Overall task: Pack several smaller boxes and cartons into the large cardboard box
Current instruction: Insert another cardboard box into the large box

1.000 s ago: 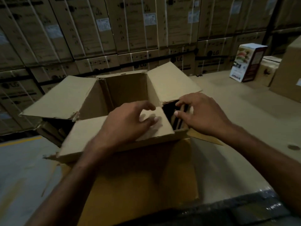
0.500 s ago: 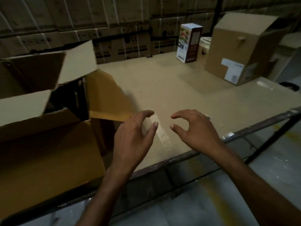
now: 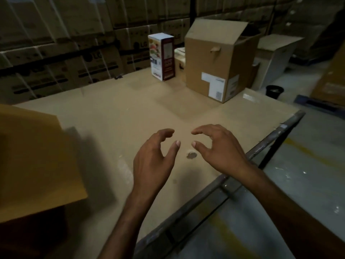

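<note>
Our left hand (image 3: 155,154) and right hand (image 3: 218,148) hover over the table (image 3: 130,113), fingers loosely curled, holding nothing. Large cardboard box (image 3: 33,156) at left edge, only partly visible. Printed carton (image 3: 162,57) upright far back, beside labelled brown box (image 3: 214,62).

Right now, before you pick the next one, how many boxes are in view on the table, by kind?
Printed white and maroon carton: 1
Brown cardboard box with white label: 1
Small box half hidden between those two: 1
Large cardboard box, only a flap in view: 1
Total: 4
</note>
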The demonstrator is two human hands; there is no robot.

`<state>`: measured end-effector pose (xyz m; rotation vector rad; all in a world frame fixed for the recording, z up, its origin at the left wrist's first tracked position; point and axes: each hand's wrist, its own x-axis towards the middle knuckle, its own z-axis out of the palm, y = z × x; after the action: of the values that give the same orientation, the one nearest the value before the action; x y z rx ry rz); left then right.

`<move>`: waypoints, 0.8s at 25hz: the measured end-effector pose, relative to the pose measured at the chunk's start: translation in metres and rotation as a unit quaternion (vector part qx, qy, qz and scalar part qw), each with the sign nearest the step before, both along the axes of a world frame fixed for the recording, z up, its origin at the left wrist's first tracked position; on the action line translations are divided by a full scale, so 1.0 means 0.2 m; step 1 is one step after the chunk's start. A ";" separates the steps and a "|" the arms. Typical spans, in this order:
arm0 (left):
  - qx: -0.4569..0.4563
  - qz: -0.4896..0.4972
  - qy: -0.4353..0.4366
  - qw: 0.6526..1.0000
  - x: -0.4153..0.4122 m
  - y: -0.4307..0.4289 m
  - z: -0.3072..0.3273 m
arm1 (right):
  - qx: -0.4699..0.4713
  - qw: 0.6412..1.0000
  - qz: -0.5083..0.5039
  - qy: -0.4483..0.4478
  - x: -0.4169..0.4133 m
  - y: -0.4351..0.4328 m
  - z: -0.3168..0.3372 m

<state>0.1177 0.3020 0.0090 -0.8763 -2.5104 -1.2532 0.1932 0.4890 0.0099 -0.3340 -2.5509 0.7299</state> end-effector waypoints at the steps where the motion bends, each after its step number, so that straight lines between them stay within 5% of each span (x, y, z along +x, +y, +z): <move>1: 0.011 -0.010 -0.009 1.000 -0.05 0.09 0.01 | 0.006 1.000 -0.013 0.012 -0.04 0.09 0.03; 11: 0.100 -0.106 -0.130 0.981 -0.53 1.05 0.20 | 0.013 0.984 -0.099 0.144 -0.51 1.18 0.22; 20: 0.182 -0.051 -0.127 0.974 -0.96 2.34 0.50 | 0.066 0.967 -0.071 0.236 -1.17 2.39 0.48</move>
<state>-0.0743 0.7705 0.1081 -0.8036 -2.3174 -1.8905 -0.0398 0.9667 0.1061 -0.2579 -2.0875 0.5085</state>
